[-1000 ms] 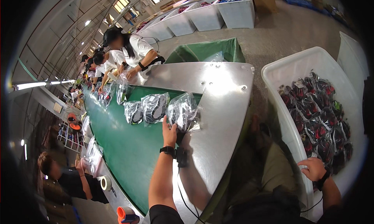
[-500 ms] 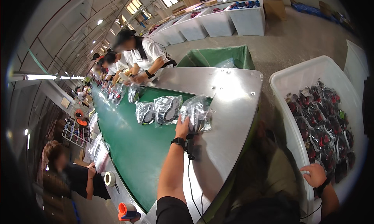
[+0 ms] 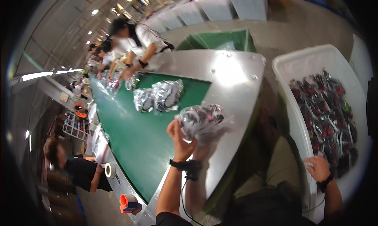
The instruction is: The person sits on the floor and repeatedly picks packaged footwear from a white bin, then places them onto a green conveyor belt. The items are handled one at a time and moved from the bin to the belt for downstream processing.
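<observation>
Both hands were busy at once. At the middle of the frame the left hand (image 3: 180, 138) pinched one end of a clear plastic bag (image 3: 200, 119) of dark goods, fingers curled on it, and held it over the steel end of the desk (image 3: 232, 80), just right of the green belt (image 3: 138, 135). What the bag held was blurred by glare. The right hand (image 3: 318, 169), at the lower right, lay curled on the rim of a white tub (image 3: 293, 119) heaped with dark bagged items (image 3: 328, 116); whether it gripped the rim or only rested there I could not tell. Two more bags (image 3: 159, 97) lay on the belt further up. At the upper left, other workers (image 3: 134, 41) bent over the belt.
</observation>
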Motion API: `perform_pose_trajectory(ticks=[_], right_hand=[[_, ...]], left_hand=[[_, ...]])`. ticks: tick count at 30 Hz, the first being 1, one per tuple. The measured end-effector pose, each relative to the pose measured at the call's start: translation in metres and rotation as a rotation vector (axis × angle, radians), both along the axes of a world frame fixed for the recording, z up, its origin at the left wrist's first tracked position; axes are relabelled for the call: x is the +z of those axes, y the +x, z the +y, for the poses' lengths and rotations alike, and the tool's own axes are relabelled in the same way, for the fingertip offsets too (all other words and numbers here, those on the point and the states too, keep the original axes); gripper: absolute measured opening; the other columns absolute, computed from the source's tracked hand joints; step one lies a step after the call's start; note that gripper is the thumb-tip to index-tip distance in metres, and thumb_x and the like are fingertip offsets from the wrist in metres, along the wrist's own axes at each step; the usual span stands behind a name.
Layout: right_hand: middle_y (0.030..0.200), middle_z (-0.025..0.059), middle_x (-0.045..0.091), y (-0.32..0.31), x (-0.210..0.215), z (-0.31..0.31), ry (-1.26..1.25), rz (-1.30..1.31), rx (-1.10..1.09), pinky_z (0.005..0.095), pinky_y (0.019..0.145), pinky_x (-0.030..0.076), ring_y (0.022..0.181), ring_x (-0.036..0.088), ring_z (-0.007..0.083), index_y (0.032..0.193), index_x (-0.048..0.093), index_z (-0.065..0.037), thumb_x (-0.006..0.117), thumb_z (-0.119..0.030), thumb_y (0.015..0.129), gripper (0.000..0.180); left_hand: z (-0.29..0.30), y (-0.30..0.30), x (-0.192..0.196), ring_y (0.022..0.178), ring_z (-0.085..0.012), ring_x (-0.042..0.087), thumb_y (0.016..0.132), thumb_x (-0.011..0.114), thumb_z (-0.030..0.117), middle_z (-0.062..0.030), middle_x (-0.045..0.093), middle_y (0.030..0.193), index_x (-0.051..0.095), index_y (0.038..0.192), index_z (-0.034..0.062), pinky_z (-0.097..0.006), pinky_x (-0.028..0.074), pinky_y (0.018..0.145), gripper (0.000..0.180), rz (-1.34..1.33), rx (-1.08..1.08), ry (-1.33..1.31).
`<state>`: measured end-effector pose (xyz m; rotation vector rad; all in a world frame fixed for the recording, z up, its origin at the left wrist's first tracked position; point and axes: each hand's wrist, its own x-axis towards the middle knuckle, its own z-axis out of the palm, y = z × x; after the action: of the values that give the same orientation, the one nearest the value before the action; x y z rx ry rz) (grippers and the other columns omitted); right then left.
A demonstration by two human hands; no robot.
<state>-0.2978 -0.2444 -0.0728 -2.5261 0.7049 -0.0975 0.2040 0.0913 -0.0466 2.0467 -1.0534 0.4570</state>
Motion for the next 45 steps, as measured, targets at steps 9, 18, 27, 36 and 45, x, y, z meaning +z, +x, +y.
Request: perform_pose_trajectory(ticks=[9, 18, 27, 36, 45], right_hand=[[0.081, 0.0141, 0.061, 0.008, 0.006, -0.007, 0.036, 0.023, 0.096, 0.0474, 0.073, 0.049, 0.081, 0.060, 0.0376, 0.113, 0.075, -0.010, 0.073, -0.009, 0.083, 0.029], [0.088, 0.0126, 0.065, 0.015, 0.016, -0.004, 0.008, 0.123, 0.149, 0.0471, 0.077, 0.051, 0.085, 0.063, 0.0366, 0.117, 0.072, -0.012, 0.076, -0.016, 0.084, 0.033], [0.120, 0.0126, 0.063, 0.059, 0.099, 0.040, -0.074, -0.224, 0.203, 0.0479, 0.099, 0.050, 0.113, 0.062, 0.0343, 0.136, 0.065, -0.013, 0.081, -0.024, 0.083, 0.057], [0.129, 0.0083, 0.062, 0.027, 0.119, 0.084, -0.230, -0.077, 0.267, 0.0548, 0.120, 0.032, 0.132, 0.055, 0.0282, 0.147, 0.051, -0.015, 0.090, -0.039, 0.069, 0.090], [0.104, 0.0166, 0.062, -0.126, 0.154, 0.026, -0.222, 0.116, -0.270, 0.0478, 0.085, 0.052, 0.101, 0.062, 0.0402, 0.113, 0.059, -0.003, 0.085, -0.032, 0.066, 0.061]], left_hand=[[0.074, -0.089, 0.001, 0.135, -0.0364, 0.049, 0.069, 0.069, -0.014, -0.0176, 0.044, 0.142, 0.062, 0.146, 0.0148, -0.040, 0.043, 0.114, 0.082, 0.355, 0.100, 0.262], [0.041, -0.119, 0.017, 0.146, -0.0269, 0.042, 0.094, 0.073, 0.010, -0.0232, 0.033, 0.163, 0.017, 0.168, 0.0049, -0.037, 0.040, 0.115, 0.093, 1.159, 0.179, -0.422], [-0.059, -0.181, 0.029, 0.140, -0.0260, 0.046, 0.091, 0.070, -0.004, -0.0183, 0.035, 0.160, 0.013, 0.169, 0.0080, -0.040, 0.040, 0.117, 0.098, 1.475, -0.279, -0.410], [-0.142, -0.298, 0.022, 0.132, -0.0222, 0.058, 0.101, 0.062, 0.018, -0.0103, 0.055, 0.148, 0.030, 0.162, 0.0088, -0.041, 0.048, 0.111, 0.070, 2.138, -0.561, -0.033], [-0.160, -0.303, 0.029, 0.115, -0.0191, 0.065, 0.105, 0.063, 0.012, -0.0111, 0.063, 0.134, 0.053, 0.147, 0.0015, -0.035, 0.054, 0.100, 0.045, 1.838, -0.973, 0.214]])
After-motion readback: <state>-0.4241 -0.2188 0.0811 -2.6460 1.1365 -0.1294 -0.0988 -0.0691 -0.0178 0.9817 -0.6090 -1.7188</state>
